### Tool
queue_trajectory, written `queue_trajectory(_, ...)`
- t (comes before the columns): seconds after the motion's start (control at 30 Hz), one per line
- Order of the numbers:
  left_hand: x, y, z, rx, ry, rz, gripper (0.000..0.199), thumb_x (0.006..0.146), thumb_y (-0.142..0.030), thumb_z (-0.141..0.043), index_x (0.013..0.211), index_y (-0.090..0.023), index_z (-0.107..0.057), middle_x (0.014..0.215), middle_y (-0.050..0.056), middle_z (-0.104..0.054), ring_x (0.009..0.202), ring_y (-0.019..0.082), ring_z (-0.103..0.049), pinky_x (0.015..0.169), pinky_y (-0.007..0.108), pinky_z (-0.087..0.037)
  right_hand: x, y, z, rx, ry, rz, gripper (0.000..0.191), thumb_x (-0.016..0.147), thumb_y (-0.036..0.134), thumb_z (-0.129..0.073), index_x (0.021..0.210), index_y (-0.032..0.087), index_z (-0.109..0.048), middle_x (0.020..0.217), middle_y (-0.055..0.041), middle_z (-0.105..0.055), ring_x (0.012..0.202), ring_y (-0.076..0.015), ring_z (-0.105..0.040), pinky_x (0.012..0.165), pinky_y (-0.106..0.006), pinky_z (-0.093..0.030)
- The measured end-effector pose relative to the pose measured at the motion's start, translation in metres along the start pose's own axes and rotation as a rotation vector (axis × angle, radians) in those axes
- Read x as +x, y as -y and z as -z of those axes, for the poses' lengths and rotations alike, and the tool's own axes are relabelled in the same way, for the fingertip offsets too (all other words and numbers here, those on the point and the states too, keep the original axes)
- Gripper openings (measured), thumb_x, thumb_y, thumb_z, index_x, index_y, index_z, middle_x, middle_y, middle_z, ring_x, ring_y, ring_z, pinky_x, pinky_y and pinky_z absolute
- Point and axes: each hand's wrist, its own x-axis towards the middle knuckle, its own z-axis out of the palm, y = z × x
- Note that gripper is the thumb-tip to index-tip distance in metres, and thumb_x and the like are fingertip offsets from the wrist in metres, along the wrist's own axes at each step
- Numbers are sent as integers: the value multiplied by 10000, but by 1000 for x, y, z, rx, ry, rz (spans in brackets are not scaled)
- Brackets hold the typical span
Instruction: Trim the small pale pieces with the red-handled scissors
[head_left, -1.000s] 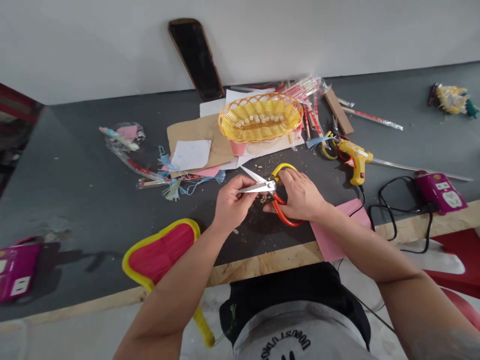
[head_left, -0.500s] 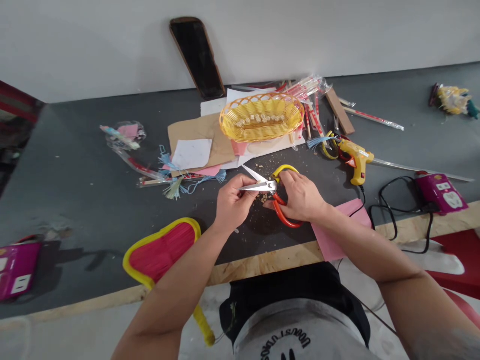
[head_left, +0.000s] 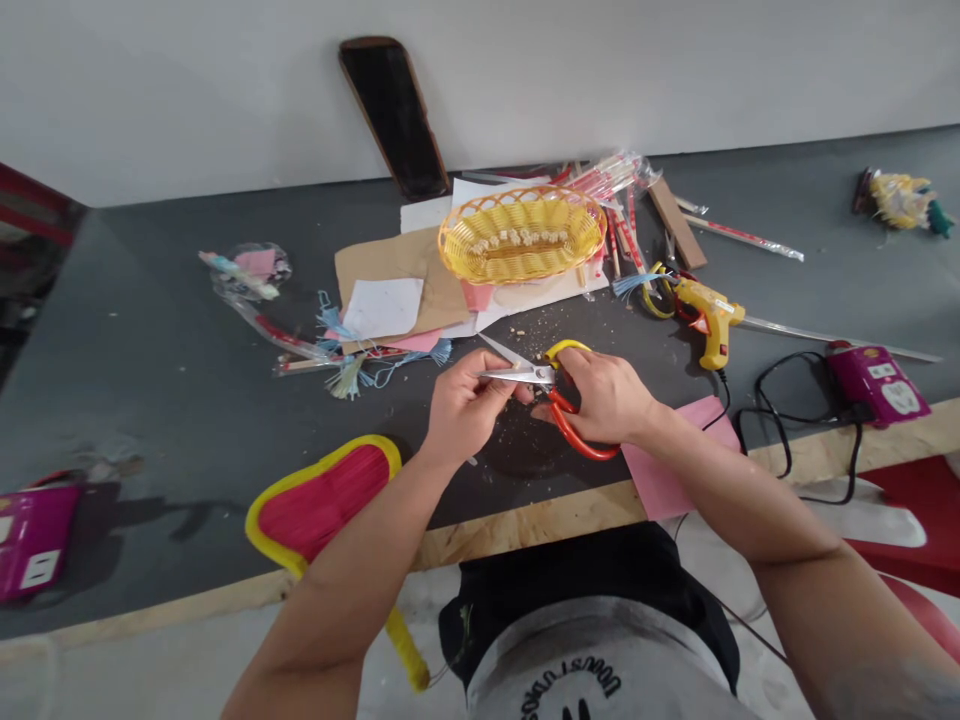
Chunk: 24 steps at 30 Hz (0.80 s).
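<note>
My right hand (head_left: 604, 392) is closed around the handles of a pair of scissors (head_left: 527, 374), one handle yellow, the other red-orange. The blades point left and stand slightly apart. Beside the lower blade, my left hand (head_left: 466, 402) has its thumb and fingers pinched together; what sits between them is too small and covered to make out. Tiny pale crumbs (head_left: 525, 430) are scattered on the dark table below both hands. Beyond them stands a yellow woven basket (head_left: 523, 262) with a row of small pale pieces in it.
A yellow glue gun (head_left: 709, 318) with a cord lies right, near a purple power block (head_left: 877, 382). Brown and white papers (head_left: 384, 305) with blue tassels lie left of the basket. A yellow-rimmed pink fan (head_left: 330, 500) overhangs the front edge. A phone (head_left: 394, 115) leans on the wall.
The scissors' handles have come slightly closer together, and the blades have shifted a little. Both hands stay in nearly the same place.
</note>
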Motion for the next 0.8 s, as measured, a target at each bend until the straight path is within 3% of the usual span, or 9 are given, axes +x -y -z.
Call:
queue_trajectory(0.17,1,2,7,20,-41,-50,291,840,-453,-756,805,-183,-652,655,34,-738,399,71,-423,411,225,-282,1,-4,3,45,96,-31,521,904,714,-457,913,201,-543,758,-37,-633,620,-171,-533,596,-305,-299)
queue_trajectory(0.37,0,7,3,-24,-13,10,291,863,-454,-730,807,-176,-661,710,49,-761,421,65,-426,417,214,-328,5,-3,-7,18,-72,20,584,850,740,-545,1009,178,-525,946,-119,-660,850,-249,-606,750,-362,-421)
queue_trajectory(0.8,0,0,0,33,31,6,313,865,-486,-718,834,-181,-650,704,39,-751,420,64,-431,413,216,-321,4,0,-8,33,-71,-31,601,813,759,-580,1015,198,-503,1026,-146,-661,942,-300,-612,815,-418,-457)
